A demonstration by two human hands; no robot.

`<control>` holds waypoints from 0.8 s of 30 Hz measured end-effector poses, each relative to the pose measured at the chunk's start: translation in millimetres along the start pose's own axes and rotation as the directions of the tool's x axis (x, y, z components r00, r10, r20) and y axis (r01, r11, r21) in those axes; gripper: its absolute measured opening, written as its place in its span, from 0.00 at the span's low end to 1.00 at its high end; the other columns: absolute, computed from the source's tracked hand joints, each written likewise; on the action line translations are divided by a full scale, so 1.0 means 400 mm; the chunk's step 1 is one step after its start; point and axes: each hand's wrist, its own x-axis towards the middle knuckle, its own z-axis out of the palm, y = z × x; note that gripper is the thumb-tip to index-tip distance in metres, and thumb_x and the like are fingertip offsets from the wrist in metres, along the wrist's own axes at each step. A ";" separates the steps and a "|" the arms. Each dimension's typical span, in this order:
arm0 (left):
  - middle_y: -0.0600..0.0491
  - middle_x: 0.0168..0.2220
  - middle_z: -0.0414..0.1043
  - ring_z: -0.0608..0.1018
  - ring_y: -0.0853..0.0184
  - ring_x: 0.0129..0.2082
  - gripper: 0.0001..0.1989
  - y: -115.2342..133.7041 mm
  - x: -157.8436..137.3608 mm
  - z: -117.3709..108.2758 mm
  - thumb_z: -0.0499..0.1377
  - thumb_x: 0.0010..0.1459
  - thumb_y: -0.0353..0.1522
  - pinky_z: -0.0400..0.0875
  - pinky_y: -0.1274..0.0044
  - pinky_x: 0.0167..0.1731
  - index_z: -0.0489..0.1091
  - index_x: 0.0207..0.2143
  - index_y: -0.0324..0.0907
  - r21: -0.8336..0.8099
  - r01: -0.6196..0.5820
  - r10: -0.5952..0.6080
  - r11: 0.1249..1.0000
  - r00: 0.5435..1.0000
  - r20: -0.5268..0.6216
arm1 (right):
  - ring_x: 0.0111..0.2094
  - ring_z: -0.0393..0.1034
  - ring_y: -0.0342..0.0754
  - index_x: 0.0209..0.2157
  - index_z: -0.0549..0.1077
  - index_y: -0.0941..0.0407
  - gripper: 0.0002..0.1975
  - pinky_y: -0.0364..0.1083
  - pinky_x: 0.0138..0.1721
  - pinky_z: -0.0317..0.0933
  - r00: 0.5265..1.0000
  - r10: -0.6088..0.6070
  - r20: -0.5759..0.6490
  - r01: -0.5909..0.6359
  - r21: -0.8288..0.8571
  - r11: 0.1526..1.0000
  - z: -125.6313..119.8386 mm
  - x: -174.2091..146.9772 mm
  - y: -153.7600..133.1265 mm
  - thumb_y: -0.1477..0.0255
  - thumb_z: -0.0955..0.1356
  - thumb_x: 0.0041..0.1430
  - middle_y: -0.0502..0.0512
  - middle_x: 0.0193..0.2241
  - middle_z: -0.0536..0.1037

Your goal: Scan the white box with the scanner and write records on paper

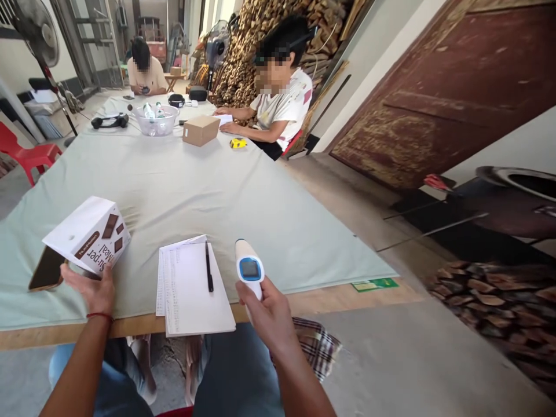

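In the head view my left hand (93,289), with a red string on its wrist, is wrapped round the lower part of a white printed box (93,229). The box is tilted, and brown bars are pictured on it. Partly behind it lies a dark phone (46,269). My right hand (271,313) grips the handle of a white and blue infrared thermometer (249,269), its small screen facing me and its nose pointing away over the table. Between my hands, a black pen (209,266) rests on a stack of white paper (191,301) at the table's near edge.
Farther along the cloth-covered table (186,191) are a cardboard box (200,130), a clear plastic bowl (156,121) with bottles and a yellow tape measure (238,143). One person (282,104) sits at the right side, another (145,72) at the far end. A red chair (30,150) stands left.
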 end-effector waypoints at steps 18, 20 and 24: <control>0.42 0.62 0.57 0.58 0.47 0.62 0.27 0.112 -0.080 0.167 0.63 0.52 0.44 0.49 0.51 0.60 0.69 0.53 0.46 0.084 -0.565 0.322 0.821 0.578 0.750 | 0.44 0.66 0.57 0.52 0.69 0.57 0.21 0.51 0.42 0.60 0.966 -0.140 0.216 0.257 -0.843 0.473 -0.029 0.234 0.205 0.67 0.66 0.56 0.64 0.42 0.71; 0.41 0.63 0.56 0.57 0.46 0.63 0.29 0.118 -0.087 0.164 0.64 0.50 0.46 0.48 0.50 0.60 0.68 0.54 0.47 0.105 -0.575 0.303 0.812 0.567 0.766 | 0.44 0.67 0.57 0.51 0.69 0.57 0.20 0.51 0.43 0.61 0.942 -0.275 0.190 0.317 -0.773 0.550 -0.016 0.225 0.197 0.69 0.65 0.56 0.65 0.45 0.70; 0.40 0.63 0.55 0.55 0.45 0.64 0.32 0.124 -0.093 0.167 0.65 0.48 0.47 0.47 0.50 0.60 0.68 0.55 0.47 0.154 -0.567 0.261 0.809 0.581 0.771 | 0.34 0.70 0.51 0.42 0.72 0.54 0.12 0.47 0.35 0.63 0.918 -0.266 0.294 0.394 -0.613 0.685 0.085 0.196 0.162 0.66 0.62 0.60 0.57 0.34 0.75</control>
